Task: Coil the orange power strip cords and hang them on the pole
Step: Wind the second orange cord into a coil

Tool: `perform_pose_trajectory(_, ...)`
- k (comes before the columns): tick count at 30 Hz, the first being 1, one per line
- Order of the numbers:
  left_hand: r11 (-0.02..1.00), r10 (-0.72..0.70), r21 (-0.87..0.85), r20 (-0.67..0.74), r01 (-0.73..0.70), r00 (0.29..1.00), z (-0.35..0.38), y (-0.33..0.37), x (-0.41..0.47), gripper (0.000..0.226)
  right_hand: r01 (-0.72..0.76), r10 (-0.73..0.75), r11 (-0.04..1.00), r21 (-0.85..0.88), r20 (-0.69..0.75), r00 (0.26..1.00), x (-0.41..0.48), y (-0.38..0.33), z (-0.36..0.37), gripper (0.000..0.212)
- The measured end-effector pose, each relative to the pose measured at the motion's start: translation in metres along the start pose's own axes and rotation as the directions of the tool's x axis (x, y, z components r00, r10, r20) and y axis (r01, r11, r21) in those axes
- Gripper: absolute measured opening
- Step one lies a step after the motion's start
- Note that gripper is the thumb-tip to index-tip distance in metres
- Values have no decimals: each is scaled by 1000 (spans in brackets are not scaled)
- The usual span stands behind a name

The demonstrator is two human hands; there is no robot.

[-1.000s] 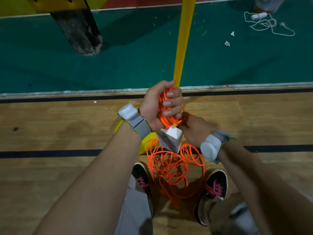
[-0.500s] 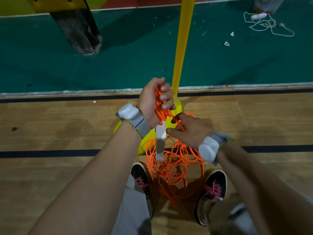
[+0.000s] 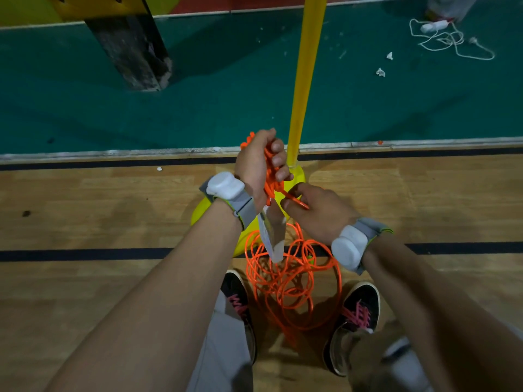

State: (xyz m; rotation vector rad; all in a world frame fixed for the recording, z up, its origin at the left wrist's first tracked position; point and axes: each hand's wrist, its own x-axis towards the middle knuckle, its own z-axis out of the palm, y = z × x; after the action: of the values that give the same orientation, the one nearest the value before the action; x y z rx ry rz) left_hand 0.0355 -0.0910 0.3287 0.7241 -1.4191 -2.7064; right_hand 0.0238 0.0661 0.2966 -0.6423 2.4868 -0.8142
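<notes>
My left hand [image 3: 259, 165] grips a bundle of orange cord loops [image 3: 270, 176] just left of the yellow pole [image 3: 304, 77]. The white power strip [image 3: 271, 233] hangs down from that bundle. My right hand [image 3: 317, 213] pinches a strand of the same orange cord right below the left hand. The loose rest of the orange cord [image 3: 291, 281] lies in a tangled heap on the wooden floor between my shoes. The pole stands in a yellow base [image 3: 220, 213], partly hidden by my arms.
A white power strip with white cord [image 3: 447, 38] lies on the green floor at the far right. A dark post [image 3: 130, 52] stands at the back left. Scraps of paper [image 3: 380, 72] dot the green floor. My shoes [image 3: 356, 315] flank the cord heap.
My left hand has risen and turned, its back now toward me. The power strip swung from end-on to hanging lengthwise. My right hand moved from under the bundle to pinch a strand.
</notes>
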Motion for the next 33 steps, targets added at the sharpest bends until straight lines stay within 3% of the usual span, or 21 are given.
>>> perform_pose_trajectory(5, 998, 48, -44, -15, -48, 999, -1, 2, 0, 42, -30, 30, 996, -81, 2, 1000, 0, 6, 0, 35)
perform_pose_trajectory(15, 985, 135, -91, -108, -145, 985, -2, 5, 2, 45, -32, 32, 997, -71, -1, 999, -2, 4, 4, 40)
perform_pose_trajectory(23, 984, 163, -48, -135, -171, 977, -4, 3, 4, 45, -7, 6, 998, -69, -11, 1000, 3, 5, -3, 32)
perform_pose_trajectory(29, 975, 221, 18, -161, -221, 962, -5, 4, 6, 46, -18, 43, 984, -176, 137, 990, 2, 12, -2, 32)
perform_pose_trajectory(33, 957, 287, 107, -203, -270, 936, -5, 3, 8, 44, -33, 51, 990, -137, 127, 991, 4, 12, -3, 31)
